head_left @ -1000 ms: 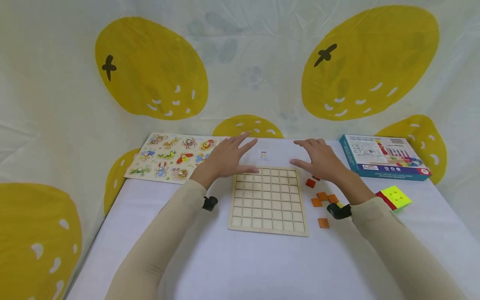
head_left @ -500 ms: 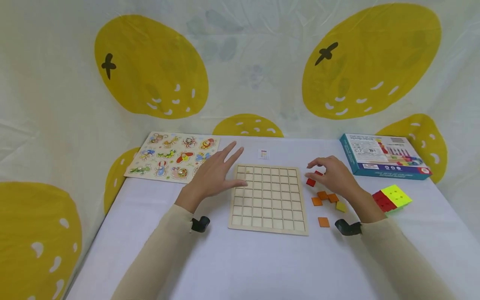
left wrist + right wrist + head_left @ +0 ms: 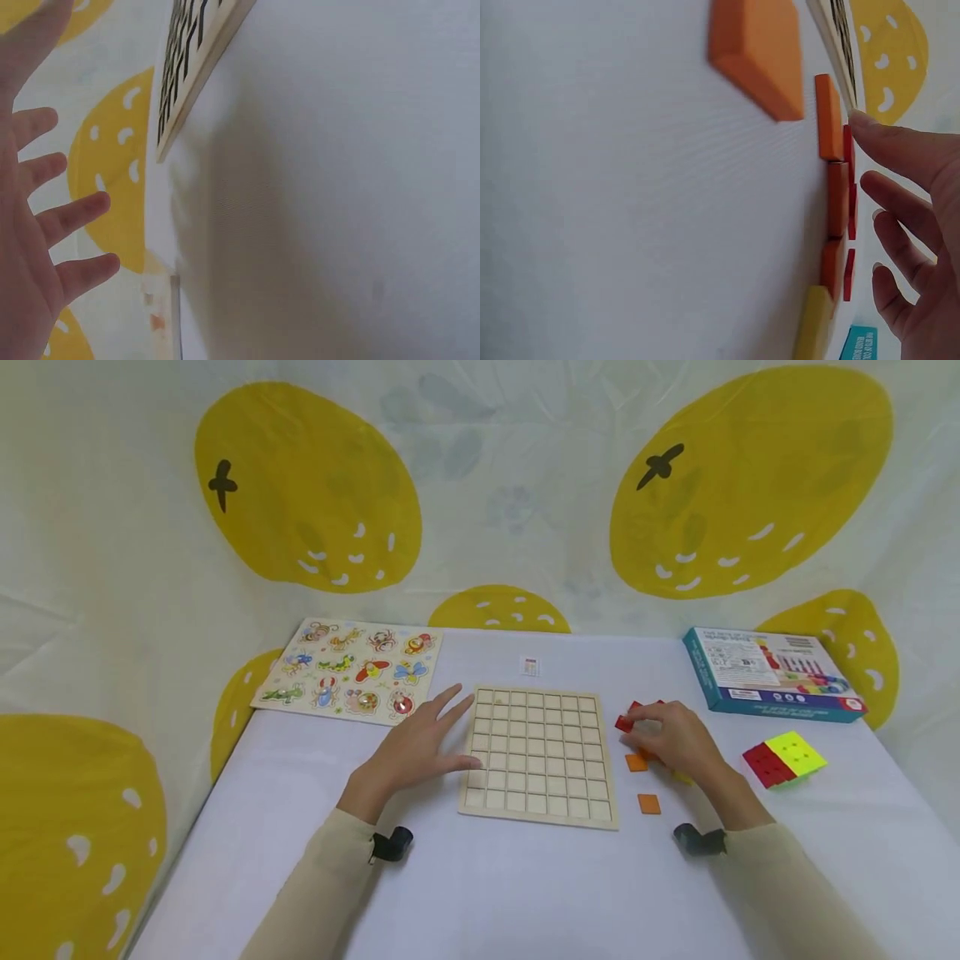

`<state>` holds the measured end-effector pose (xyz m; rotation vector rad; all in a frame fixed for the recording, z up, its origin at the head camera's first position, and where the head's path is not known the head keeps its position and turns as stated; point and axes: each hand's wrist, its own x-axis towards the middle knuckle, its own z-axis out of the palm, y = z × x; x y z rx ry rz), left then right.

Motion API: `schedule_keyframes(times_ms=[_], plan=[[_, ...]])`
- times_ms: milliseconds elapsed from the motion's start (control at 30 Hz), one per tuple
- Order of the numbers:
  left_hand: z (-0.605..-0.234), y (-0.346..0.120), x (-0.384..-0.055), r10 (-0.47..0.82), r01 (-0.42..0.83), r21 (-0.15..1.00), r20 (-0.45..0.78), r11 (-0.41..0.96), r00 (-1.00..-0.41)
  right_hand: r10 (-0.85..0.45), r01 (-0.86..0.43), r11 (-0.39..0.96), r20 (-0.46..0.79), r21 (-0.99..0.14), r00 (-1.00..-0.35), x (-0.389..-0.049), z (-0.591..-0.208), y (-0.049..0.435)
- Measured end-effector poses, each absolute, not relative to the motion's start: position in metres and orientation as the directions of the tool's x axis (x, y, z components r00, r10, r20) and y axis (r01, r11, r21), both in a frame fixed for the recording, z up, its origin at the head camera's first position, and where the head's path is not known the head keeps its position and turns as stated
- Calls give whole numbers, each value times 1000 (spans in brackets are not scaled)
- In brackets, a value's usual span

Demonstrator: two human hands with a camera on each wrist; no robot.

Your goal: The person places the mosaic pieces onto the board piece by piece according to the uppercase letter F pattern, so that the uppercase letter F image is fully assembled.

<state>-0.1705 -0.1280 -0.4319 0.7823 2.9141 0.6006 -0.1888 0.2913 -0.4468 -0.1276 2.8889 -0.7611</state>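
My left hand (image 3: 408, 756) hovers by the left edge of a wooden grid board (image 3: 536, 822), fingers spread and holding nothing. In the left wrist view, the board's corner (image 3: 180, 124) shows beyond that hand (image 3: 30, 240). My right hand (image 3: 678, 743) is over small square tiles right of the board. Its thumb and index finger are on either side of a red tile (image 3: 623, 724); contact is unclear. In the right wrist view, a gap separates the thumb and fingers of the hand (image 3: 922, 217), with red tiles (image 3: 853, 210) beyond. The right hand partly hides some tiles.
Orange tiles (image 3: 648, 804) and a yellow tile (image 3: 814, 322) lie near the right hand. A puzzle cube (image 3: 783, 760) and a boxed toy (image 3: 776, 672) are farther right. An insect picture board (image 3: 352, 668) lies back left. A small printed card (image 3: 529, 666) is behind the grid board.
Both hands have come back toward the person and lower. The left moved from over the board to its left edge; the right moved down to the red tiles, its thumb and index finger drawing closer.
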Motion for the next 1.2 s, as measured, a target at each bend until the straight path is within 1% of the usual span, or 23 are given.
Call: schedule_keyframes(times_ms=[200,300,567,867,1033,1200], plan=[[-441,-128,-164,506,429,453,-58,781,-861,-125,-63,868,-95,-493,-988,-187,-455,294],[-443,-128,-162,513,416,465,-98,781,-853,-110,-52,872,-92,-486,-990,-187,-455,295],[-453,-130,-161,544,473,395,-84,788,-835,-61,15,880,-143,-474,-988,-192,-454,294],[-455,-130,-160,573,509,351,-106,786,-812,-69,-1,891,-133,-455,-989,-192,-454,295],[-455,-130,-161,574,513,337,-109,789,-811,-80,-5,883,-141,-470,-987,-192,-452,295],[-455,-129,-162,565,499,351,-116,792,-817,-81,1,878,-150,-479,-985,-192,-450,296]])
